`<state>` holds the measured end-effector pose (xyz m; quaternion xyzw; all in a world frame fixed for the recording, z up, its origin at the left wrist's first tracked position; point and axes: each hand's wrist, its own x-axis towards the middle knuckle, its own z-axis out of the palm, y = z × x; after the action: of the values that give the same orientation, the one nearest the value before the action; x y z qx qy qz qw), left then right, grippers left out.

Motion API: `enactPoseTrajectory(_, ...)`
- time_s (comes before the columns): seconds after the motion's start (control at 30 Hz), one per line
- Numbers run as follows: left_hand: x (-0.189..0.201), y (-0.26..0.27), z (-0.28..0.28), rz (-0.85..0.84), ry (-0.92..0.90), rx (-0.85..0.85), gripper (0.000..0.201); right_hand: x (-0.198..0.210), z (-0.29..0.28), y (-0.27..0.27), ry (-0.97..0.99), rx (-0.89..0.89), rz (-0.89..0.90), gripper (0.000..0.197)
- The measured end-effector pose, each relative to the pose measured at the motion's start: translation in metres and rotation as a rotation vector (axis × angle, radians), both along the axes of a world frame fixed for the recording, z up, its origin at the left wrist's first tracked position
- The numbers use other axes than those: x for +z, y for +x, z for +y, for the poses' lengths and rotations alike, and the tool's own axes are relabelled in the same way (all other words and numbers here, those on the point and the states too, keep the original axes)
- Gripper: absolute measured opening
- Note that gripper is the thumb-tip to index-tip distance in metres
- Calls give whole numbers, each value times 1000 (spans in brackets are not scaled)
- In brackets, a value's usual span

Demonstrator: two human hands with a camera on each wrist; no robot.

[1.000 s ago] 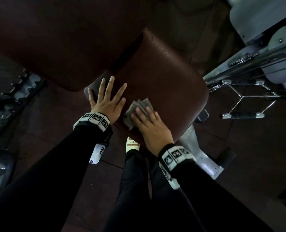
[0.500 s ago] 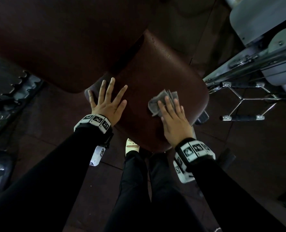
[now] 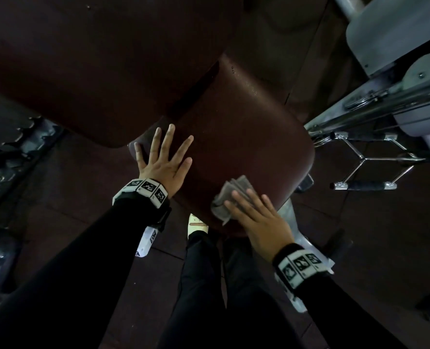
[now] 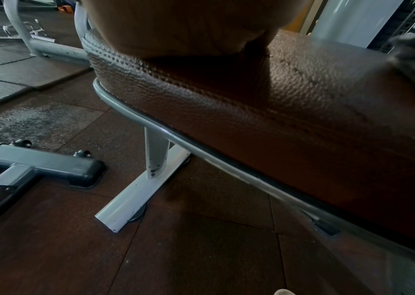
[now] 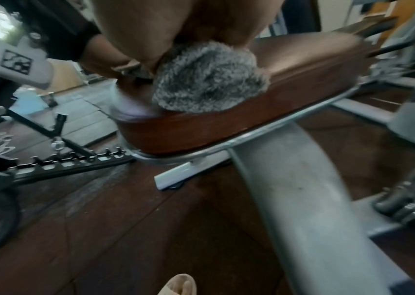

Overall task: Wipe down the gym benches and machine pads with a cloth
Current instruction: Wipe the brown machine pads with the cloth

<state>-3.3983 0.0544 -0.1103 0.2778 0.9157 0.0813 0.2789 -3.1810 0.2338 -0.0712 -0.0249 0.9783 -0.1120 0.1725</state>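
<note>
We see a grey, fluffy, bunched cloth [image 3: 230, 197] at the six-o'clock edge of the dark brown seat pad [image 3: 239, 137]. Our right hand [image 3: 261, 222] presses it down, fingers straight. Our left hand [image 3: 162, 162] lies flat at nine o'clock, fingers spread, holding nothing. The right wrist view alone shows the cloth's shaggy pile [image 5: 208, 79]; the left wrist view shows the pad's pebbled grain [image 4: 251, 89].

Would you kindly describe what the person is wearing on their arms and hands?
Both arms are in long black sleeves. Each wrist carries a white band of square black-and-white markers with a white camera unit below. The left hand and right hand are bare, without gloves.
</note>
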Motion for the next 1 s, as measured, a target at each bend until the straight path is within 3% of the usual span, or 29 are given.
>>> enactPoseTrajectory(0.13, 1, 1, 1, -4, -3, 7, 48, 3, 28, -5, -60, -247, -44, 75)
enactPoseTrajectory(0.23, 2, 1, 1, -12, -4, 12, 49, 0, 29, -24, -134, -333, -99, 63)
enactPoseTrajectory(0.5, 6, 1, 3, -26, -13, 15, 49, -1, 16, -88, -118, -267, -80, 57)
enactPoseTrajectory(0.83, 9, 2, 4, -40, -30, 7, 49, -2, 42, -248, -38, -234, -112, 55)
enactPoseTrajectory(1.0, 9, 2, 3, -48, -22, 1, 48, -4, 74, -234, -151, -449, -61, 56)
